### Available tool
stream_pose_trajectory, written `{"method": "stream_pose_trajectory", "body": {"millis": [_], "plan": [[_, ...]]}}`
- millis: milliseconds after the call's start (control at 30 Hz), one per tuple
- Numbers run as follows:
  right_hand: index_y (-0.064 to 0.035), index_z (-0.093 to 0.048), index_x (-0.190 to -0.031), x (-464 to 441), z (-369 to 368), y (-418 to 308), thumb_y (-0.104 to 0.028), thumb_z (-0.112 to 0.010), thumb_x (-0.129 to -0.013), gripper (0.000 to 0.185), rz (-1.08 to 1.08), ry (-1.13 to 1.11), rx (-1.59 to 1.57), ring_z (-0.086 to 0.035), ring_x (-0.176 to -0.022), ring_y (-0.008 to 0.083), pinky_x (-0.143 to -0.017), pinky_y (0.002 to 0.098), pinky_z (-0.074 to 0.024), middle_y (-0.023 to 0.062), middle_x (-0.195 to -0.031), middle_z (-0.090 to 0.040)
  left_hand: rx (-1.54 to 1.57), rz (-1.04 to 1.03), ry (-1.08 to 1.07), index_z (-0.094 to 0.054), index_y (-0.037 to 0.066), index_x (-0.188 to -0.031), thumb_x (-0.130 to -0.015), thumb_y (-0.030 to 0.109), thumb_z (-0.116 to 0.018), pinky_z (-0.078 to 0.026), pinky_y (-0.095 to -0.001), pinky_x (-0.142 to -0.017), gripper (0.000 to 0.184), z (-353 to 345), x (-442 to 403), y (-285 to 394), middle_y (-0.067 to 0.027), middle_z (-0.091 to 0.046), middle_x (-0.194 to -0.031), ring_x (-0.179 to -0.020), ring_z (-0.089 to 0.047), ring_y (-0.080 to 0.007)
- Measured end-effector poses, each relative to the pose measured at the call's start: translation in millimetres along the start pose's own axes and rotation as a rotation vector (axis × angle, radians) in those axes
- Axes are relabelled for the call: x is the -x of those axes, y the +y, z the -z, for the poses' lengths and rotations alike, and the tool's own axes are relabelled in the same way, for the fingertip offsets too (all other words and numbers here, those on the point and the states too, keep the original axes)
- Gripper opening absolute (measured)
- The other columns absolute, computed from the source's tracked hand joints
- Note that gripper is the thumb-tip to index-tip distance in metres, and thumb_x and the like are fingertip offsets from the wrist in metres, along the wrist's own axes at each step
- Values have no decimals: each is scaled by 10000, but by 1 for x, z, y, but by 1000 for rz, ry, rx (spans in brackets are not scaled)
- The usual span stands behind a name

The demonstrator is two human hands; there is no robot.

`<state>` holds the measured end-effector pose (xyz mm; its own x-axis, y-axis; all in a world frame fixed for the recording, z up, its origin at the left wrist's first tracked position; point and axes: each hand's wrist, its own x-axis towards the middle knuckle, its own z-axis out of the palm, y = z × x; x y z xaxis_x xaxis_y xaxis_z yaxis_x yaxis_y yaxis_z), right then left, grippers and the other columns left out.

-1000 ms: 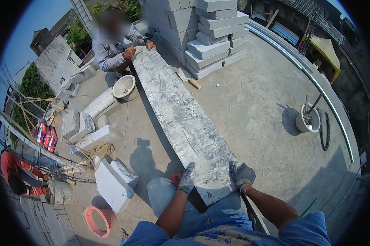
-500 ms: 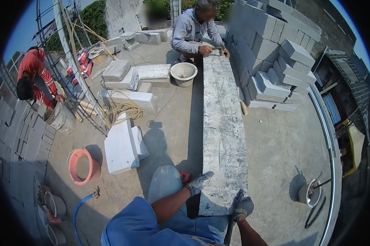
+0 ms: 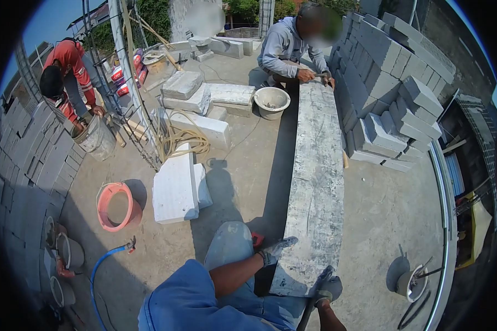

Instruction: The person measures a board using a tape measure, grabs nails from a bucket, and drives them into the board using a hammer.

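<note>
The grey-gloved left hand [image 3: 276, 251] and right hand [image 3: 329, 287] clamp their fingers on opposite edges of a long, mottled grey-white board [image 3: 316, 165], probably steadying it.

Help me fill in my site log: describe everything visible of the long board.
The long board is flat and straight-edged, pale grey-white with dark smears and scratches; whether wood or metal is unclear. It stretches away, raised above the floor, shadow to its left. The person's gloved left hand and right hand touch the near end's opposite edges; a co-worker's hands are at the far end.
</note>
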<state>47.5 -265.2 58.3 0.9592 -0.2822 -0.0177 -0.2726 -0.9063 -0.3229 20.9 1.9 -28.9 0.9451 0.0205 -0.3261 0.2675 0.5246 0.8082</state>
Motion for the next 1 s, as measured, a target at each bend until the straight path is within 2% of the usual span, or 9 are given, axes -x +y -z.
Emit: {"method": "stream_pose_trajectory", "body": {"millis": [67,267,367,467,533,600,700,933,1000], "plan": [[-71,-658,-691,-1,1,1,-529,-654,-867,491,-16,-27,4,-660,-634,397,-587,502,-486,172,-655,-663,127,61,21,-460,-2,-1469,-1036,239,-541,-332,-298,-1168,502,0,-3,-4,-86,-487,-1511,-1386,-449,-156],[-64,-657,-695,6,12,-14,-535,-650,-870,503,-20,35,-13,-653,-629,405,-587,504,-481,183,-660,-661,38,52,23,-493,4,-1449,-1027,258,-562,-341,-284,-1153,498,0,2,4,-82,-504,-1496,-1375,-457,-147],[-65,-656,-693,8,25,-25,-530,-645,-880,502,-40,-24,8,-647,-630,405,-591,504,-477,183,-676,-667,142,91,14,-487,1,-1453,-1026,271,-562,-329,-288,-1158,511,0,-1,1,-85,-514,-1486,-1377,-450,-145],[-69,-660,-707,2,11,-6,-525,-640,-891,493,27,-23,-13,-642,-630,401,-596,506,-470,182,-685,-669,-17,18,-44,-469,-4,-1464,-1028,267,-552,-318,-298,-1167,520,5,1,0,-85,-506,-1493,-1384,-442,-146],[-73,-664,-718,3,10,-3,-522,-643,-891,482,2,-26,4,-652,-645,399,-608,502,-481,177,-692,-675,148,70,3,-512,17,-1441,-994,301,-606,-272,-317,-1192,537,5,0,-2,-75,-517,-1493,-1407,-422,-165],[-77,-667,-729,2,12,-4,-519,-646,-890,471,-26,-29,20,-661,-660,397,-619,497,-491,172,-699,-680,55,73,7,-492,10,-1450,-995,268,-610,-304,-321,-1181,537,2,-3,2,-73,-524,-1484,-1389,-447,-166],[-88,-677,-757,2,20,-10,-501,-675,-867,427,-54,-96,-3,-697,-729,383,-662,482,-530,151,-731,-703,324,206,65,-364,-7,-1516,-1023,215,-564,-364,-337,-1157,577,2,0,3,-86,-458,-1527,-1376,-468,-204],[-100,-689,-770,-1,15,-6,-519,-666,-866,431,-74,-131,13,-699,-734,371,-674,478,-530,145,-733,-705,289,172,36,-381,6,-1511,-1028,209,-556,-388,-353,-1142,553,7,2,1,-84,-460,-1522,-1378,-465,-201],[-102,-691,-773,-1,17,-8,-526,-663,-866,434,-90,-135,13,-700,-738,371,-679,477,-531,142,-736,-707,357,202,42,-384,8,-1513,-1011,210,-580,-348,-313,-1161,576,7,2,2,-69,-440,-1547,-1403,-435,-166]]}}
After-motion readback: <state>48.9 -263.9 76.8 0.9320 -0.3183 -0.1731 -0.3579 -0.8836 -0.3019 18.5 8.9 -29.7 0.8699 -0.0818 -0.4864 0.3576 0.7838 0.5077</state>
